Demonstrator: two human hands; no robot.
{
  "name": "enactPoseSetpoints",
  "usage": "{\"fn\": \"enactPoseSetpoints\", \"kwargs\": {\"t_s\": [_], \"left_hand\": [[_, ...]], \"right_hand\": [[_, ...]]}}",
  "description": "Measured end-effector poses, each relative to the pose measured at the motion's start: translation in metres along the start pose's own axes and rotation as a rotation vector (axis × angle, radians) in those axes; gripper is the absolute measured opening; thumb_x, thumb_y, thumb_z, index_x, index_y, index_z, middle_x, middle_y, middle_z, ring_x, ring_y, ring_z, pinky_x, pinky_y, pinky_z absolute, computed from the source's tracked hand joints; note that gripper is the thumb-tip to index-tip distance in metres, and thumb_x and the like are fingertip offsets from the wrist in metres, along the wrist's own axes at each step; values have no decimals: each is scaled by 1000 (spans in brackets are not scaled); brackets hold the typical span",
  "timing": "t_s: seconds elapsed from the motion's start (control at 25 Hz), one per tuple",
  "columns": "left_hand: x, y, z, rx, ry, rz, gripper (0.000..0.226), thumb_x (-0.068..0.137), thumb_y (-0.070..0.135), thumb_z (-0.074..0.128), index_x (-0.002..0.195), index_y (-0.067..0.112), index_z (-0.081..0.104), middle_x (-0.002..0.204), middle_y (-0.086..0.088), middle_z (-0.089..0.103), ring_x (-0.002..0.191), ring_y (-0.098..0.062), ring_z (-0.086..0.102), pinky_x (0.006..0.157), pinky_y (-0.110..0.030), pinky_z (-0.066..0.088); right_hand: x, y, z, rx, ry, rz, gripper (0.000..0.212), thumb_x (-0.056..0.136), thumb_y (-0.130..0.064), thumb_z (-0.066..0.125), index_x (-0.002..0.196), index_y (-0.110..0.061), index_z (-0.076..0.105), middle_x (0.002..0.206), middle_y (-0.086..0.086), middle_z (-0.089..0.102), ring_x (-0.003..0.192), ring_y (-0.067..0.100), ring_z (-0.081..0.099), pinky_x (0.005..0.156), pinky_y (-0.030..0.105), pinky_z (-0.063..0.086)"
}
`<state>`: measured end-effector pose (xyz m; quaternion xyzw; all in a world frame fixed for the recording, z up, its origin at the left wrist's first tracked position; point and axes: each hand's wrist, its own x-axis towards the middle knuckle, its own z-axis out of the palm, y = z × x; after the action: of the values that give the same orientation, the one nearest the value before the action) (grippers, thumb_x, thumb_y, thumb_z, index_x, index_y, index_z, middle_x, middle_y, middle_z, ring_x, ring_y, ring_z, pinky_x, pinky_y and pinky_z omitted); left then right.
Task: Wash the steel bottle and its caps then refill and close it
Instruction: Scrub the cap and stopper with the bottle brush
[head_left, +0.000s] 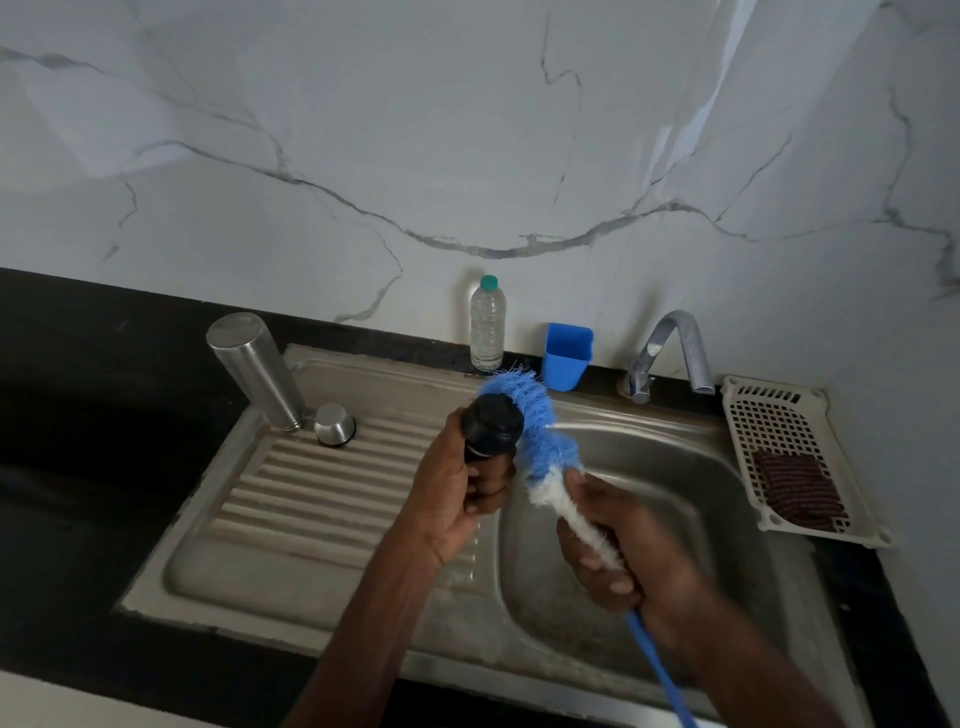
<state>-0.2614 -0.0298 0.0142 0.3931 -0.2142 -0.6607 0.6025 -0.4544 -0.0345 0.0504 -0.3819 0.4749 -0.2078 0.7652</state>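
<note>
Evidently mid-wash, the left hand (457, 483) grips the black inner cap (492, 423), the right hand (618, 551) the bottle brush (540, 441); steel bottle (257, 371) at ten o'clock awaits refilling.

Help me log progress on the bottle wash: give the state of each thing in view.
Steel bottle: inverted on the drainboard.
Small steel cap: beside it, off.
Black inner cap: gripped by left hand.
Blue bottle brush: bent against it, held by right hand.
Chrome tap: no water visible.

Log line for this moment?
left hand: grips black cap | right hand: holds bottle brush against it | steel bottle: inverted on drainboard
</note>
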Motion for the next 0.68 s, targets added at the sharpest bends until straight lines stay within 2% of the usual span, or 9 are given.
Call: {"fn": "enactPoseSetpoints", "kwargs": {"t_s": [0.12,0.24,0.28,0.36,0.4,0.48,0.52,0.6,0.68], "left_hand": [[1,12,-12,195,-12,-49,51,111,41,31,76,23,63,56,5,26,45,-8,19,38,-19,21],[1,4,-18,449,40,-138,42,111,38,34,80,20,56,54,6,35,45,-8,24,40,-19,23],[0,-1,-18,467,64,-154,40,111,35,35,82,19,56,55,6,40,44,-7,28,41,-19,25],[1,-9,-22,369,109,-125,35,111,33,39,87,16,59,62,3,50,48,-6,40,45,-21,31],[3,-9,-28,286,131,-91,31,109,34,45,92,15,62,69,1,56,52,-8,48,49,-22,36],[9,-9,-49,78,143,6,26,104,35,58,115,13,66,92,-6,70,72,-12,66,58,-27,48],[11,-8,-63,-16,130,55,36,99,33,64,130,14,63,109,-10,73,88,-18,71,65,-30,54],[13,-6,-90,-149,91,104,67,85,19,75,149,20,53,138,-17,65,114,-31,69,78,-36,61],[15,-3,-111,-232,99,131,83,74,0,78,151,19,52,147,-21,54,120,-41,66,92,-41,63]], "right_hand": [[4,-25,-21,-128,-119,29,37,98,-46,55,93,-9,57,57,7,40,33,9,24,36,15,11],[4,-48,-25,-359,-134,-58,28,99,-44,58,101,-19,69,58,5,50,34,11,32,32,18,22],[4,-52,-19,-544,-124,-117,24,100,-42,57,104,-23,71,59,-1,59,36,10,42,33,20,31],[8,-49,-2,-904,-38,-282,18,99,-45,58,110,-34,69,72,-9,71,53,6,63,46,20,47],[13,-43,5,-946,27,-344,16,99,-46,59,108,-38,68,77,-8,73,60,7,67,50,21,50],[20,-31,18,-742,90,-370,14,98,-45,60,106,-37,69,76,0,73,54,16,63,46,29,48],[26,-27,23,-635,102,-357,15,99,-44,61,106,-34,70,71,3,71,49,19,57,43,31,44],[38,-22,32,-519,125,-314,18,99,-42,61,106,-28,70,64,2,64,47,16,50,42,29,38],[51,-17,41,-422,130,-274,19,100,-41,62,106,-25,71,64,3,61,47,14,50,44,27,37]]}}
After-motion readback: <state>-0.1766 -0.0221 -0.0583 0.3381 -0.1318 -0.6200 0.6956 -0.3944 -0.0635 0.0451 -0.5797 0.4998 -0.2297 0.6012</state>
